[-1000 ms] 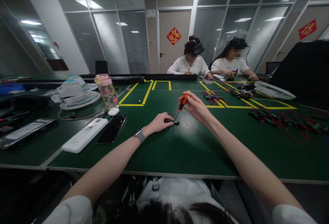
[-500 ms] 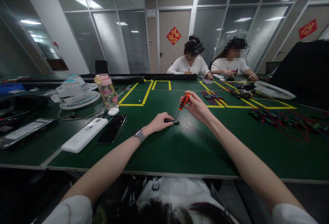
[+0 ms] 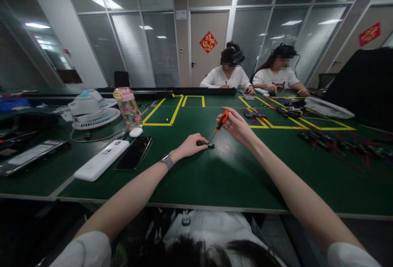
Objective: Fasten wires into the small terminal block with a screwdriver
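At frame centre, I have the left hand [image 3: 193, 146] pinching a small green board [image 3: 211, 146] and the right hand [image 3: 238, 127] closed around a tilted orange screwdriver [image 3: 222, 120].

Dim light leaves soft glare on the tabletop [image 3: 221, 181]; edges stretch.

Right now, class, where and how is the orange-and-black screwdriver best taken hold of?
Probably by the thick handle of the screwdriver, from the right, as the right hand holds it. The tool leans: its handle points up and right, while the thin shaft slants down-left to the small part, where the left hand leaves little room.
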Tool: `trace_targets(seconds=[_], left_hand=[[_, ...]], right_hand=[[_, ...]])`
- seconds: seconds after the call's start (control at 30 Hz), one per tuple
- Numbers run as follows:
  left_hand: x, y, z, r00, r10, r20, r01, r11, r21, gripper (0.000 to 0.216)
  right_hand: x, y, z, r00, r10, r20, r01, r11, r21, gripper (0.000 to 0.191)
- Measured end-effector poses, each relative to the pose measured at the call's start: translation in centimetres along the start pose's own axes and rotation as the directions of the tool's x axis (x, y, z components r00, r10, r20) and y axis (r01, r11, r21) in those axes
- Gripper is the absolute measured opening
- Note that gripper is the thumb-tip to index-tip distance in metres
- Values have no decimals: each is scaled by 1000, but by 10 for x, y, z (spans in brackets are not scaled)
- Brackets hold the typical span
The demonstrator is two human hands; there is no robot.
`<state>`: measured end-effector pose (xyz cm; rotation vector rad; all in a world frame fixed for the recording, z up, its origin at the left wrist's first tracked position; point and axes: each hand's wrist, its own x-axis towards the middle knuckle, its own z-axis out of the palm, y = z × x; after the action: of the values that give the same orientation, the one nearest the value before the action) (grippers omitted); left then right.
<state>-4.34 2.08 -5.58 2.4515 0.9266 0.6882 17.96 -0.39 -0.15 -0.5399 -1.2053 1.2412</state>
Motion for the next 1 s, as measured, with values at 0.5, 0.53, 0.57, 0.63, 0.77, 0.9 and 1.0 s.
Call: trace_targets(seconds=[0.5,0.53,0.57,0.63,0.77,0.9,1.0], left_hand=[[-1,4,-2,1000,-16,6,16,1000,-4,20],[0,3,-1,1000,-16,4,16,1000,-2,20],[0,2,-1,1000,-14,1,14,1000,0,20],[0,-1,1,1000,-5,-4,5,1000,3,20],[1,-4,2,1000,13,-11,-13,1000,3,21],[1,-1,1,1000,16,-18,-16,1000,7,21],[0,-1,1,1000,17,-16,-17,1000,13,21]], right_hand=[[0,-1,1,1000,-12,0,12,998,-57,33],[0,-1,2,1000,-11,-3,11,999,-51,35],[0,-1,2,1000,-12,-9,11,999,-46,35],[0,-1,2,1000,-10,-22,9,999,-38,33],[0,1,3,999,-23,-42,21,999,-44,27],[-2,1,7,998,-64,-8,64,995,-75,24],[-3,-1,10,998,-57,31,60,994,-87,29]])
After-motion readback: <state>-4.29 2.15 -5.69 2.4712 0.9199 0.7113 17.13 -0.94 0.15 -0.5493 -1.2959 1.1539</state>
